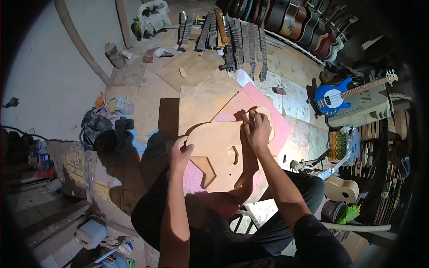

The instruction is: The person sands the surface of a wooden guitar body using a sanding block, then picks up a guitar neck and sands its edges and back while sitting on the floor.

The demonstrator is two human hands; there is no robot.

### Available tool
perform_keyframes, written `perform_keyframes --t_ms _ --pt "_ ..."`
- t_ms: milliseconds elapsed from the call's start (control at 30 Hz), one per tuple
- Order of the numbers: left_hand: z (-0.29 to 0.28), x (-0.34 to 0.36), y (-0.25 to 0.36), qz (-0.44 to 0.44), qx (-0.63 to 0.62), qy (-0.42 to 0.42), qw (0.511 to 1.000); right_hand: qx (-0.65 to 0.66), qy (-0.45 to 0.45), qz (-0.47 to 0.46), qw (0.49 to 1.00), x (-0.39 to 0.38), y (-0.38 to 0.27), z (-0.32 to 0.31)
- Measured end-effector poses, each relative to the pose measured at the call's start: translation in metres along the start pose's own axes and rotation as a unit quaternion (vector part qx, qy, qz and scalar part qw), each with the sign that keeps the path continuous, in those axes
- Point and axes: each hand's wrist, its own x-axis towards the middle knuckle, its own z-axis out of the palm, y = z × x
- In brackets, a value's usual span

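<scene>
Steadies guitar-shaped board (213,142) on pink sheet (280,123), gripping left edge with left hand (180,154) and bunching right hand (258,131) over far-right corner, can't tell if gripping, best done with light, even pressure.

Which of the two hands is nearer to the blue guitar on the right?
The right hand, at the right side of the pale wooden piece; the left hand is at its left edge, farther from the blue guitar.
</scene>
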Motion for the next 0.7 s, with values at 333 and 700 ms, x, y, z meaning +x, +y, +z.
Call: perform_keyframes --t_ms 333,700 --pt "0.004 0.001 0.017 -0.037 0.063 0.029 0.997 -0.293 -0.107 -0.020 0.950 0.024 0.049 -0.047" --pt "0.003 0.006 -0.001 0.002 0.194 0.055 0.980 -0.241 -0.187 -0.053 0.951 -0.002 0.030 -0.027"
